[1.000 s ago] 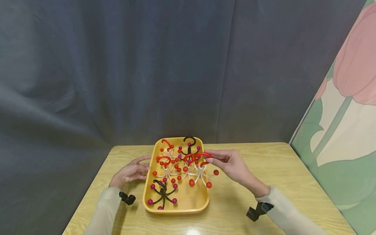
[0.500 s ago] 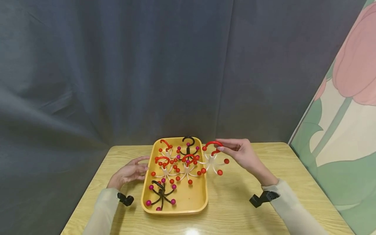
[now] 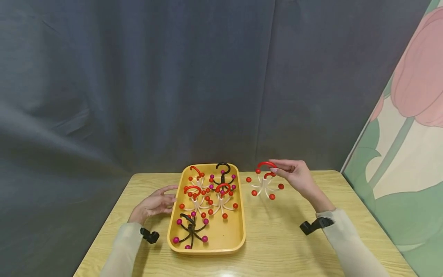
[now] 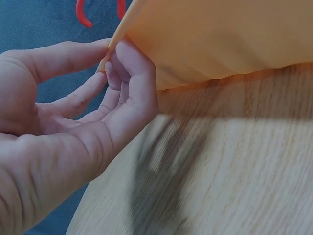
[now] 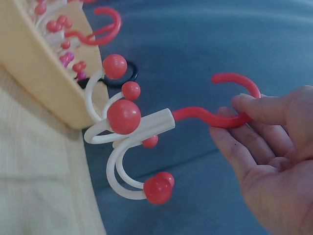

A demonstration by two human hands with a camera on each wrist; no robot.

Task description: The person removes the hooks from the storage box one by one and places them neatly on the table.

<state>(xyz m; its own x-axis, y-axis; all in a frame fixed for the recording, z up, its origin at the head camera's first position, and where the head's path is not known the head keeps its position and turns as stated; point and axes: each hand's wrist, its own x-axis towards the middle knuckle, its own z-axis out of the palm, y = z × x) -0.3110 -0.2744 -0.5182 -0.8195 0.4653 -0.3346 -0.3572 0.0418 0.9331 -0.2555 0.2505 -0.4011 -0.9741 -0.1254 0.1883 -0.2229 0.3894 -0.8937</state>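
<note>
My right hand (image 3: 298, 177) pinches the curved red hook end of a white multi-arm hanger (image 3: 265, 183), its arms tipped with red balls. This hanger is held up to the right of the yellow tray (image 3: 226, 232), over the table's far part. In the right wrist view the thumb and fingers grip the red hook (image 5: 200, 115), with the white arms pointing away. At the tray's left side, my left hand (image 3: 156, 203) pinches its rim (image 4: 119, 36) between thumb and fingers. Inside the tray lie three white hangers with red hooks and two black hangers (image 3: 191, 227) with magenta balls.
The tray stands on a light wooden table (image 3: 277, 238). A dark blue curtain (image 3: 194, 84) hangs behind the table's far edge. To the right is a panel (image 3: 401, 161) with a tulip pattern.
The white hanger in my right hand has moved from over the tray's right edge to the right and farther back, away from the tray. My left hand stays at the rim.
</note>
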